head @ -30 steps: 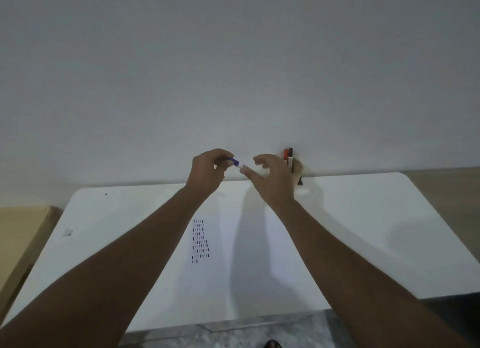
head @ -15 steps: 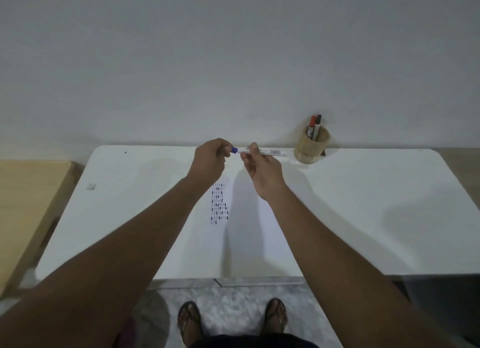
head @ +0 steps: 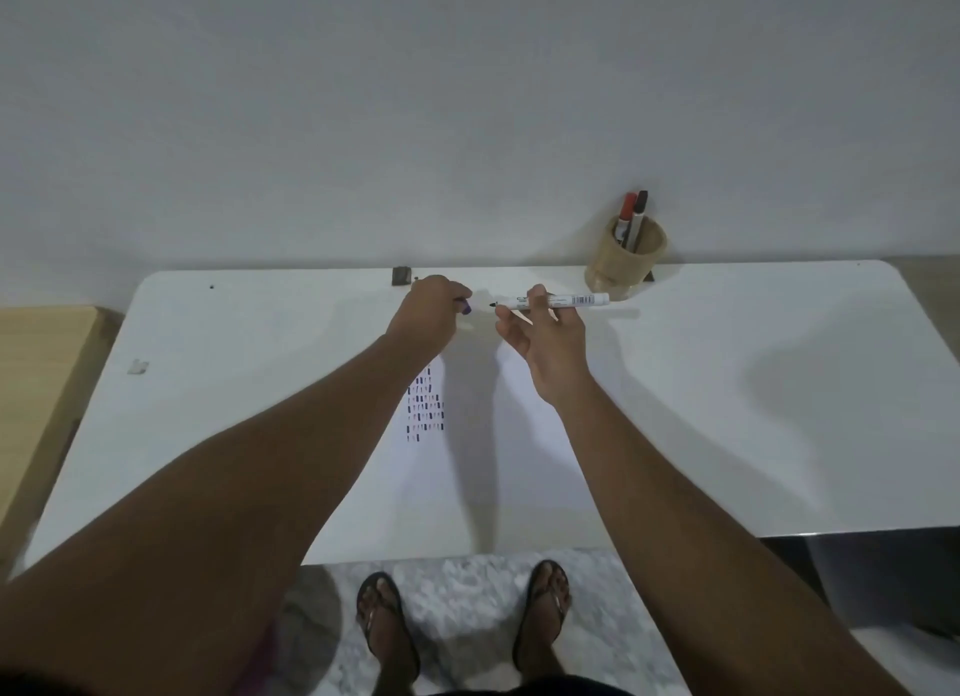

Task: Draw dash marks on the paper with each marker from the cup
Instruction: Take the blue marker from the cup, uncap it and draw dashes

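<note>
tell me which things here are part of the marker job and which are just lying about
Job: marker in right hand; its cap in left hand; paper with dashes; cup holding two markers.

Lying about: small dark block; pale scrap.

Dim, soft light; forearm shadows on table (head: 779, 383); edges perhaps bowed.

White marker (head: 563, 300): uncapped, held horizontal at frame centre, tip leftward. Purple cap (head: 466, 309): just left, apart. Paper (head: 524, 409): dash rows at left. Cup (head: 626, 262): upper right, two markers upright.
</note>
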